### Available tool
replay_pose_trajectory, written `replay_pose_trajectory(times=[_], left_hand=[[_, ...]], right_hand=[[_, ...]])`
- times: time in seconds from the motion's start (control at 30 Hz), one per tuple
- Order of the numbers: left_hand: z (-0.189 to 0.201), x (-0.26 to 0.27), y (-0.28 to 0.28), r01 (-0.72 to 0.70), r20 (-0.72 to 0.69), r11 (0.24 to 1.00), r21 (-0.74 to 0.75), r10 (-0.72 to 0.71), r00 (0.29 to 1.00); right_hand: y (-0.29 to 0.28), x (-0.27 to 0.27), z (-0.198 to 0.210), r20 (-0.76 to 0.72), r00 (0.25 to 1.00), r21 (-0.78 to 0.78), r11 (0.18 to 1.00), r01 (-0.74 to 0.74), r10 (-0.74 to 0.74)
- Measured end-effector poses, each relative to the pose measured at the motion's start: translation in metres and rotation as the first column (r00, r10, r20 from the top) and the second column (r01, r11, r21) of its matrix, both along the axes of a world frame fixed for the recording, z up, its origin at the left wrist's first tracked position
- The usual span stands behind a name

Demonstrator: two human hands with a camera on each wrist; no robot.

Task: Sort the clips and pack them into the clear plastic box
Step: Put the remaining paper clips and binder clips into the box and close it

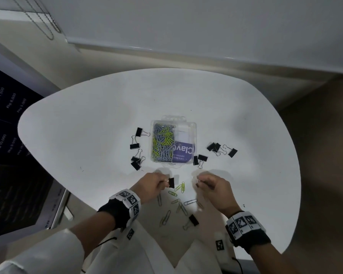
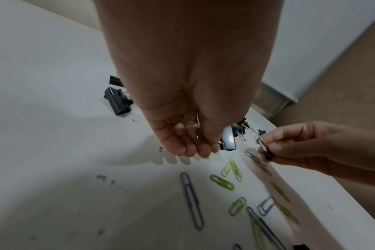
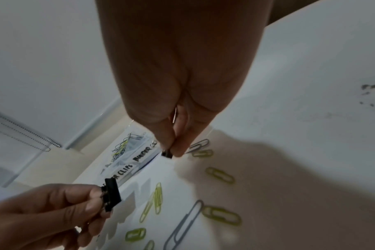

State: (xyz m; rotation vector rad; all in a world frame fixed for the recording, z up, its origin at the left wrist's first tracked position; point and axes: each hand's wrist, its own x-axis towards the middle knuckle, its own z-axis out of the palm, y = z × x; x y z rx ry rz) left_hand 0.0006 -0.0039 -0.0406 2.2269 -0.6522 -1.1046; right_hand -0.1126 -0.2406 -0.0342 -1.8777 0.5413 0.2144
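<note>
The clear plastic box [image 1: 190, 126] sits mid-table, its left compartment full of grey and green paper clips [image 1: 162, 143]. My left hand [image 1: 162, 183] holds a black binder clip [image 1: 171, 182] by its wire handles just above the table; the left wrist view shows that clip [image 2: 228, 142] past curled fingers. My right hand [image 1: 200, 181] pinches a smaller black binder clip [image 3: 167, 154] between thumb and fingertips. Both hands hover side by side in front of the box. Loose green and grey paper clips [image 1: 179, 202] lie under and behind them.
Black binder clips lie scattered left of the box [image 1: 136, 146] and right of it [image 1: 216, 148]. One more binder clip [image 1: 193, 220] lies near the table's front edge. The round white table [image 1: 87, 125] ends close behind my wrists. A dark screen [image 1: 12, 155] stands at the left.
</note>
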Motion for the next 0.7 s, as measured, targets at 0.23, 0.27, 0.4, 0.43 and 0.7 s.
replay_pose_trajectory(times=[0.23,0.27,0.4,0.43,0.7], left_hand=[[-0.001,-0.010,-0.026,0.032,0.049,0.999,-0.040,-0.030,0.998],[0.001,-0.010,-0.032,0.031,0.048,0.998,-0.051,-0.029,0.998],[0.008,-0.009,-0.049,-0.026,0.072,0.989,-0.146,0.037,0.997],[0.009,-0.010,-0.052,-0.031,0.084,0.986,-0.164,0.045,0.995],[0.001,-0.009,-0.025,-0.073,0.049,0.992,-0.100,0.079,0.996]], right_hand=[[-0.017,0.030,-0.014,0.079,0.967,-0.220,0.942,0.255,-0.243],[-0.017,0.032,-0.013,0.091,0.978,-0.303,0.931,0.204,-0.185],[0.003,0.027,0.010,0.063,0.990,-0.089,0.989,-0.122,0.128],[0.008,0.024,0.011,0.045,0.981,0.012,0.982,-0.188,0.188],[-0.016,0.018,-0.011,0.053,0.997,-0.218,0.974,0.062,-0.052]])
